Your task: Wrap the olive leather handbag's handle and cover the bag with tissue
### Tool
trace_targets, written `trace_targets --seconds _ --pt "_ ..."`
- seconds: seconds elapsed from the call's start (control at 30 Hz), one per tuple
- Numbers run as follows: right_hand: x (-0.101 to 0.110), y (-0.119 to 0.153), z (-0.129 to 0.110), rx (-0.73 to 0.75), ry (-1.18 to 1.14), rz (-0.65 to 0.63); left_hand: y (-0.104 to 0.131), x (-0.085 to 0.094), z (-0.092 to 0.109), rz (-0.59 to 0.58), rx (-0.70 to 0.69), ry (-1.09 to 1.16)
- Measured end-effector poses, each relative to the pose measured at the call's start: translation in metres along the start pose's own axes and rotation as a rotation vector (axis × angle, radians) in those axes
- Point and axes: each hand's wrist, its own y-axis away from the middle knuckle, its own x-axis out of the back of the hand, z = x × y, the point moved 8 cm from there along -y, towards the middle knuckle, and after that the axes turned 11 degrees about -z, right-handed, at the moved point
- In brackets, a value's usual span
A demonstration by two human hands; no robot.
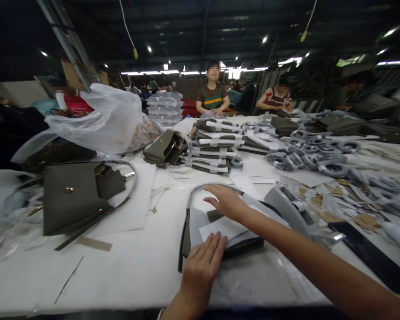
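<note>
A dark olive bag (243,248) lies flat in front of me, with white and pale grey sheets over it and its strap looping out behind. My left hand (203,264) rests on the near edge of a white sheet (231,231), fingers stretched out and lying flat. Across the bag reaches my right hand (227,202), its fingers extended to the left above the far side, thumb apart; contact there is hard to tell. Just right of the bag stands a grey tape dispenser (288,209). Another olive bag (73,200) with a gold clasp sits to the left.
Stacked wrapped bags (215,153) stand behind, beside an open olive bag (165,149). Coiled grey straps (333,168) and paper scraps cover the right side. A black phone-like object (370,253) lies at right. Clear plastic (100,120) is heaped at left. People sit across the table.
</note>
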Motion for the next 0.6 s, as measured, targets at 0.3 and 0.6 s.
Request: trace_targets --seconds 0.3,0.6 --pt "-0.132 0.182 -0.025 0.449 0.094 -0.041 -0.002 -0.011 0.001 -0.122 0.021 0.031" --pt "-0.176 0.113 -0.027 0.168 -0.027 0.057 -0.010 0.000 0.014 -0.105 0.041 -0.041"
